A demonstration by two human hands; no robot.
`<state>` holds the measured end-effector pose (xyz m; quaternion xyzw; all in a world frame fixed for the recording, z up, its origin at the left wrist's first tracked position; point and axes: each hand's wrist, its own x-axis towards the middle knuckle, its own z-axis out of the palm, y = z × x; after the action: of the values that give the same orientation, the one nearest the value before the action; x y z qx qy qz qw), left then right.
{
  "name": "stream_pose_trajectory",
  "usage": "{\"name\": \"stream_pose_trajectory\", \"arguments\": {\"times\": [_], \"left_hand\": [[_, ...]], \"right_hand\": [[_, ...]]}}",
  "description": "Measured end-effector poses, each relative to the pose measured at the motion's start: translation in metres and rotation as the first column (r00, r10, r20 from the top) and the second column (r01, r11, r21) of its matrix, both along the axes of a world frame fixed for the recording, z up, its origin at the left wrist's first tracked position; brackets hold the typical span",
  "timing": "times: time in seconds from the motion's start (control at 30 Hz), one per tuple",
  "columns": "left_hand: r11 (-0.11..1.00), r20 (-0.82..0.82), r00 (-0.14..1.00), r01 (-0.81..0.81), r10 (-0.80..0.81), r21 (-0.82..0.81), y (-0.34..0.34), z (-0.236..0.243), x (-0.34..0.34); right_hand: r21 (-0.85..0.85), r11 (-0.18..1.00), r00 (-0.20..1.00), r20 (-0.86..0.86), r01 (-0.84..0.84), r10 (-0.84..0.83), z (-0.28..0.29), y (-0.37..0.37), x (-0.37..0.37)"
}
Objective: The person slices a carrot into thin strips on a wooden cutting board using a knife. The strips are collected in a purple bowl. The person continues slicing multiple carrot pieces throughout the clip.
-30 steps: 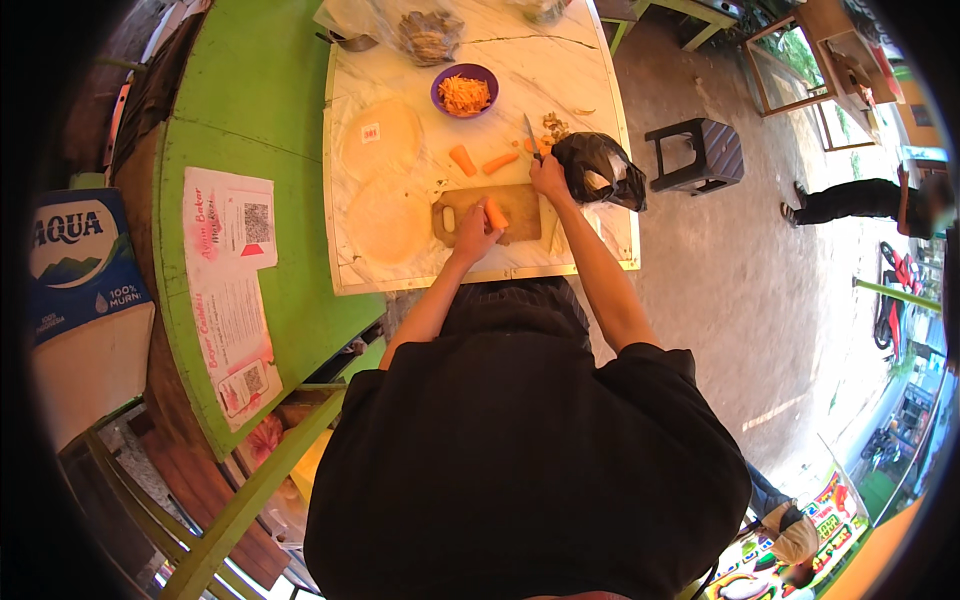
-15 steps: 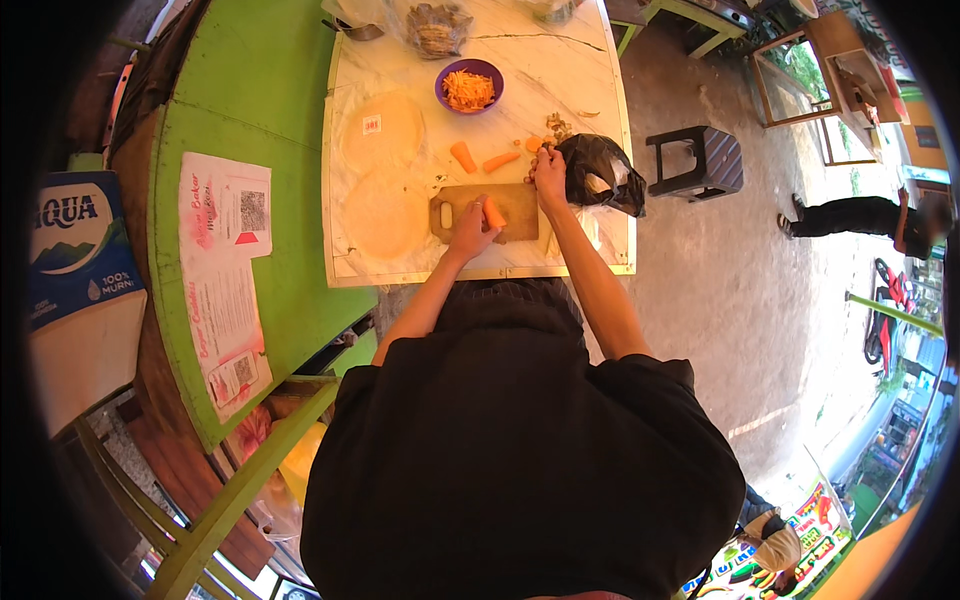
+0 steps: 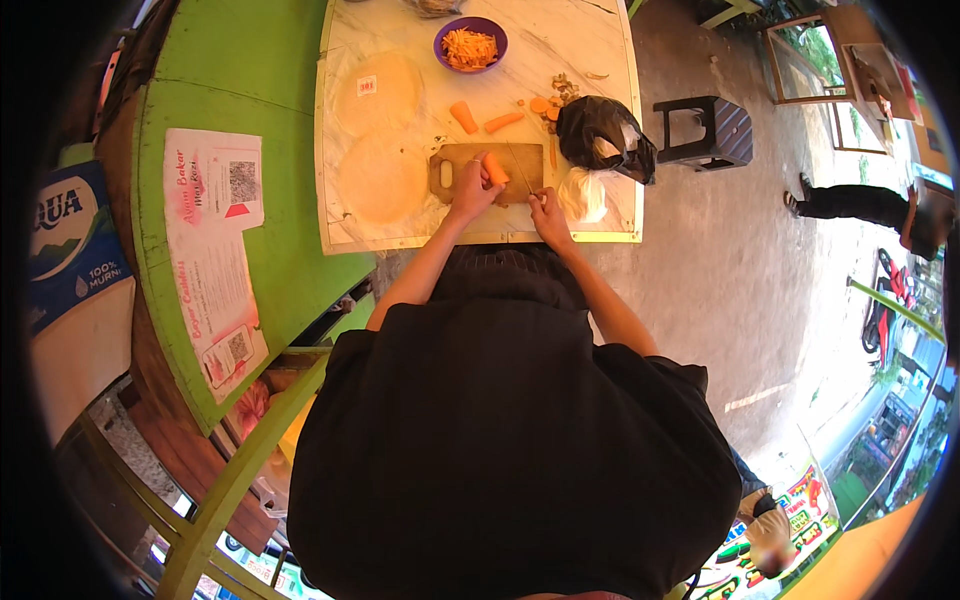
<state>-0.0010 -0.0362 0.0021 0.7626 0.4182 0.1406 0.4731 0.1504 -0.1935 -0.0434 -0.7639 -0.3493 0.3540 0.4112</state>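
My left hand (image 3: 472, 190) is closed around a thick piece of carrot (image 3: 495, 169), over a small wooden cutting board (image 3: 463, 153) with a handle hole at its left. In my right hand (image 3: 549, 216), at the board's right edge, is a knife (image 3: 521, 168); its thin blade points away from me across the board. Beyond the board lie a stubby carrot chunk (image 3: 463, 117) and a slimmer carrot piece (image 3: 504, 122). Farther back, a purple bowl (image 3: 439, 48) holds shredded carrot (image 3: 468, 46).
Right of the board sit a crumpled black plastic bag (image 3: 590, 132) and something white (image 3: 583, 196) I cannot make out. Carrot slices and brownish scraps (image 3: 564, 88) lie behind the bag. A dark plastic stool (image 3: 704, 132) stands off the table's right side; a green surface (image 3: 300, 130) adjoins its left.
My right hand has come back from the scraps beside the black bag to the board's right edge, with the knife now visible in it. My left hand still holds the carrot. The view has shifted slightly.
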Motion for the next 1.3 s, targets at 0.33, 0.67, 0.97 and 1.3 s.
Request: {"name": "stream_pose_trajectory", "arguments": {"times": [0.33,0.67,0.97,1.3], "left_hand": [[1.0,0.084,0.996,-0.018,0.018,-0.003,-0.001,-0.015,-0.007],[0.999,0.101,0.994,-0.048,0.047,0.005,-0.002,-0.016,-0.007],[0.992,0.098,0.995,-0.038,0.026,0.117,-0.004,-0.019,-0.008],[0.997,0.049,0.998,-0.036,0.033,0.073,-0.004,-0.013,-0.007]], "right_hand": [[-0.133,0.989,0.997,-0.053,-0.057,0.05,0.05,-0.006,-0.021],[-0.14,0.988,0.997,0.022,-0.064,0.068,0.063,0.0,-0.028],[-0.093,0.963,0.799,0.541,-0.254,0.263,0.018,-0.006,-0.028],[-0.131,0.903,0.4,0.864,-0.409,0.306,0.009,-0.005,-0.032]]}}
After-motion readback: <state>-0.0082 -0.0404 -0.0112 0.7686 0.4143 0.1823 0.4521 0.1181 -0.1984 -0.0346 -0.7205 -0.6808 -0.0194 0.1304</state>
